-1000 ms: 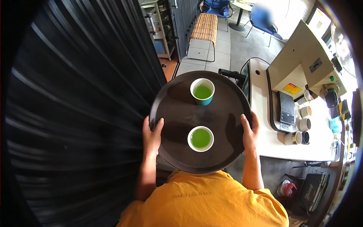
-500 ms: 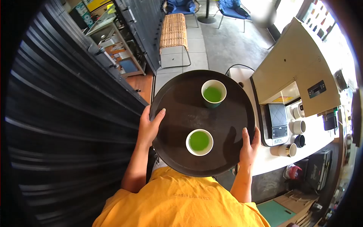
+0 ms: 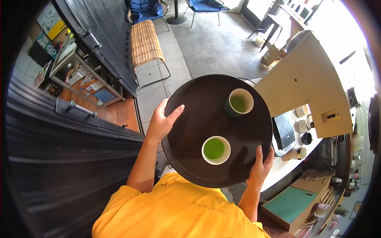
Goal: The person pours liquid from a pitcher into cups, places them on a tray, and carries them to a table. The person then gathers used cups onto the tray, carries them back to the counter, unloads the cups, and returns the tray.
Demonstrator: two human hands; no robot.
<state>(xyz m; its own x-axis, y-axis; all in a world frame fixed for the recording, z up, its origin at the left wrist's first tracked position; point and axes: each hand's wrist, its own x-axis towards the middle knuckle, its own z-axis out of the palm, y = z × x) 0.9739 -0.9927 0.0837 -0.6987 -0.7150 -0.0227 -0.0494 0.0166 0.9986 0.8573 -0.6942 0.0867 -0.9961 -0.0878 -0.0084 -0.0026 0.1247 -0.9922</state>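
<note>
A round dark tray (image 3: 194,131) is held level in front of my yellow shirt. My left hand (image 3: 163,122) grips its left rim, thumb on top and fingers underneath. At the lower right rim, my right hand (image 3: 262,166) holds it the same way. Two cups of green liquid stand on the tray: a dark green one (image 3: 234,109) at the upper right and a white-rimmed one (image 3: 216,150) near the lower middle.
On the right, a beige machine (image 3: 307,83) overhangs a white counter (image 3: 274,180) with a scale (image 3: 285,133) and several cups. A black corrugated wall (image 3: 71,170) runs along the left. Ahead are a woven bench (image 3: 146,43) and blue chairs (image 3: 204,6).
The view has turned to the right, so the bench and chairs appear further left. Both hands still hold the tray, and the cups sit slightly further right in view.
</note>
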